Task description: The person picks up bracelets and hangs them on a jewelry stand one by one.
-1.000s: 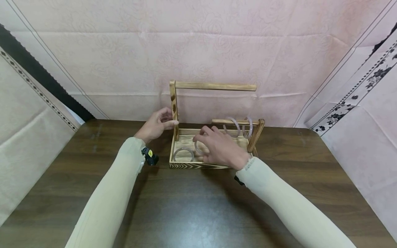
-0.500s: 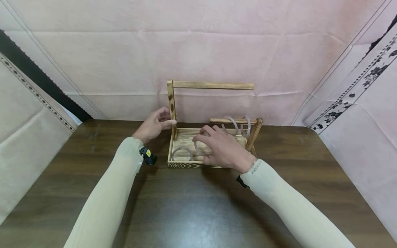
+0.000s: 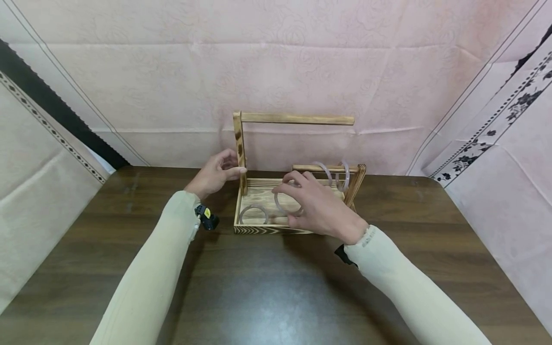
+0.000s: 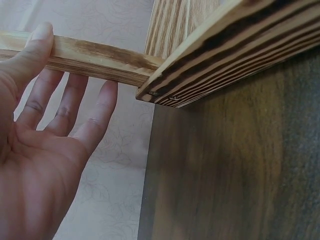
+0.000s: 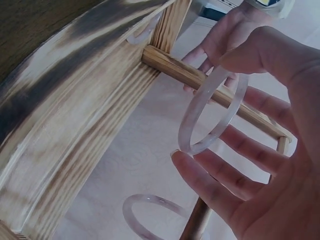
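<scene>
A wooden stand with a shallow tray (image 3: 258,230) stands at the back of the table. My left hand (image 3: 214,176) holds its tall left post (image 3: 239,148), thumb on one side and fingers on the other, as the left wrist view shows. Over the tray, my right hand (image 3: 319,205) pinches a translucent pale bangle (image 5: 189,120) between thumb and fingertips, its ring tilted. Another bangle (image 3: 254,207) lies in the tray's left part. Two pale lilac bangles (image 3: 346,178) hang on the lower bar (image 3: 308,168), near its right end.
The stand's upper bar (image 3: 297,119) runs right from the tall post and ends free. A short post (image 3: 355,184) carries the lower bar, whose free end points left. Behind the dark wooden table (image 3: 241,287) hangs a pale patterned cloth (image 3: 276,72).
My right hand has risen slightly and shifted a little right with the pinched bangle, more of which now shows. My left hand keeps its place on the post.
</scene>
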Tool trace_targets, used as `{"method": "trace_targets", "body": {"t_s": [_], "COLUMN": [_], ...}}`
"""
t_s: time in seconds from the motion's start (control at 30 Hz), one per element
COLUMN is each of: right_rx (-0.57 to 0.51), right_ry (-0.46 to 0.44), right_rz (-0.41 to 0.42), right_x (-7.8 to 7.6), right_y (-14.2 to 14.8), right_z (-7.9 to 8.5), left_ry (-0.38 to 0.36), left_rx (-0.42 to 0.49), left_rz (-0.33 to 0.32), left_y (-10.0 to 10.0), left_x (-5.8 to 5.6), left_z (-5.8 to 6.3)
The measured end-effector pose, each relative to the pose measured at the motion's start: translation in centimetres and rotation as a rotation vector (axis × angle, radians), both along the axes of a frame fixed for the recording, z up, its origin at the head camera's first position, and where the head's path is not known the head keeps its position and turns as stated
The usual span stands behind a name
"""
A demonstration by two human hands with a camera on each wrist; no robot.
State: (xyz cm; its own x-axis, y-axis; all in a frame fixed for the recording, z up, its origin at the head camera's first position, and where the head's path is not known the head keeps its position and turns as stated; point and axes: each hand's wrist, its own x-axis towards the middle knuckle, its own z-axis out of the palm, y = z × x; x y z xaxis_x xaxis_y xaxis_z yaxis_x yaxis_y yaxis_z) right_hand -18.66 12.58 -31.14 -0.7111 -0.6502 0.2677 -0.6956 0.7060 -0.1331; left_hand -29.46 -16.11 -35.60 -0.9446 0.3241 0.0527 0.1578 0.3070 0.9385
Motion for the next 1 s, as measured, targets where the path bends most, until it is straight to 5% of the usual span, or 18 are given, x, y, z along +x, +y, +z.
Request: {"method": "trace_targets", "body": {"t_s": [0.3, 1.0], "right_rx": [-0.034, -0.056], "right_ry": [0.086, 0.136], "right_rz": [0.039, 0.029], "right_x": [0.2, 0.4], "right_y": [0.3, 1.3], "right_z": [0.6, 1.7], "left_ry": [0.001, -0.006], "left_rx": [0.014, 0.017], "left_rz": [-0.004, 0.003], "left_y": [0.0, 0.1], "left_x": [0.0, 0.0], "left_z": [-0.1, 0.0]}}
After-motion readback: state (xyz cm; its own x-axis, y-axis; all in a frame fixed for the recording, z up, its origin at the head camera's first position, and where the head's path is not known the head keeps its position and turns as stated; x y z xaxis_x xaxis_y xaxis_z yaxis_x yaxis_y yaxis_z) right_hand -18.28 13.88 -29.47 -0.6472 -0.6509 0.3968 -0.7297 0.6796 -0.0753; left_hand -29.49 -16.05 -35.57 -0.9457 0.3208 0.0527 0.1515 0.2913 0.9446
